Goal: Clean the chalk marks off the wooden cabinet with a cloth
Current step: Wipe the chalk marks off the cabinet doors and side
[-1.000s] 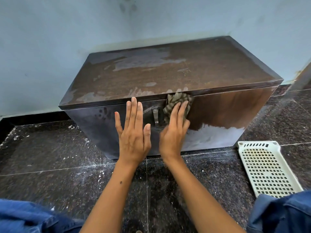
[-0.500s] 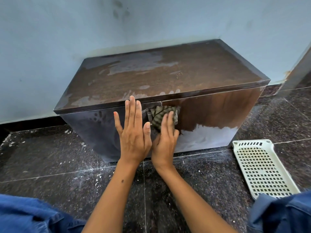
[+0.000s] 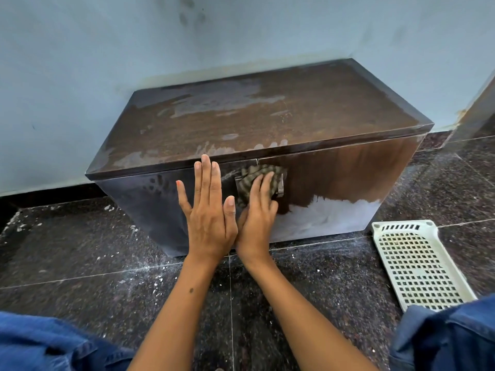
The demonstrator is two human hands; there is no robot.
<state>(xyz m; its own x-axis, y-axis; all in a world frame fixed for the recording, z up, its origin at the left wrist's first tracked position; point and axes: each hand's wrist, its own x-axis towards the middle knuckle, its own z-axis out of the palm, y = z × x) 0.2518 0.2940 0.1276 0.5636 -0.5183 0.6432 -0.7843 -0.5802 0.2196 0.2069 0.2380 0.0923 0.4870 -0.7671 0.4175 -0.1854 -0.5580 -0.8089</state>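
A low dark wooden cabinet point(image 3: 334, 172) stands against the wall. White chalk marks point(image 3: 321, 215) smear the lower right of its front, and fainter patches lie on its top. My left hand point(image 3: 209, 210) presses flat on the front left of the centre, fingers straight. My right hand point(image 3: 258, 212) presses a striped grey cloth point(image 3: 254, 178) with straight fingers against the front, over the metal handles point(image 3: 280, 186) near the centre seam.
A cream perforated plastic tray point(image 3: 412, 266) lies on the dark speckled floor point(image 3: 80, 250) to the right of the cabinet. A pale blue wall point(image 3: 80, 76) rises behind. My blue denim knees fill the bottom corners. White dust flecks the tiles.
My right hand moved the cloth left and down from under the lid edge onto the handles, then slightly right. My left hand stayed pressed in place. The camera shifted a little.
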